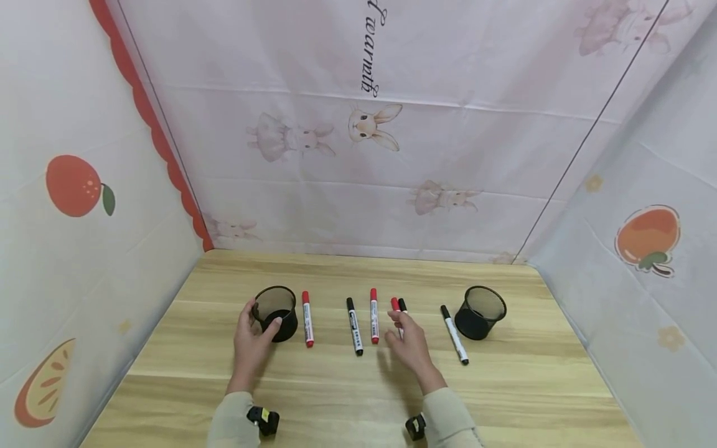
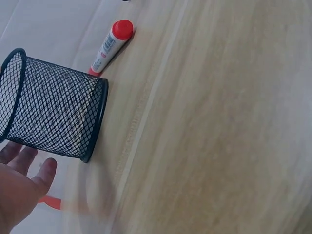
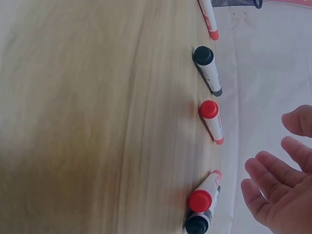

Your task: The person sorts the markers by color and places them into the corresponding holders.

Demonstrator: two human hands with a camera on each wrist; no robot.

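A black mesh pen holder (image 1: 276,298) stands upright at the left of the table. My left hand (image 1: 251,348) is at its left side with fingers spread, the thumb overlapping the near side in the head view. In the left wrist view, the thumb (image 2: 46,173) shows a gap from the mesh and other fingertips pass partly behind it. My right hand (image 1: 411,350) hovers with loosely bent fingers and nothing in them. Beneath it lie a red marker (image 1: 394,303) and a black marker (image 1: 403,304), side by side, partly hidden by that hand in the head view.
A second black mesh pen holder (image 1: 480,313) stands at the right, a black-capped marker (image 1: 454,335) beside it. Between the holders lie a red marker (image 1: 307,318), a black marker (image 1: 355,326) and another red marker (image 1: 374,315). Printed cloth walls (image 1: 336,211) enclose the wooden table (image 1: 347,398).
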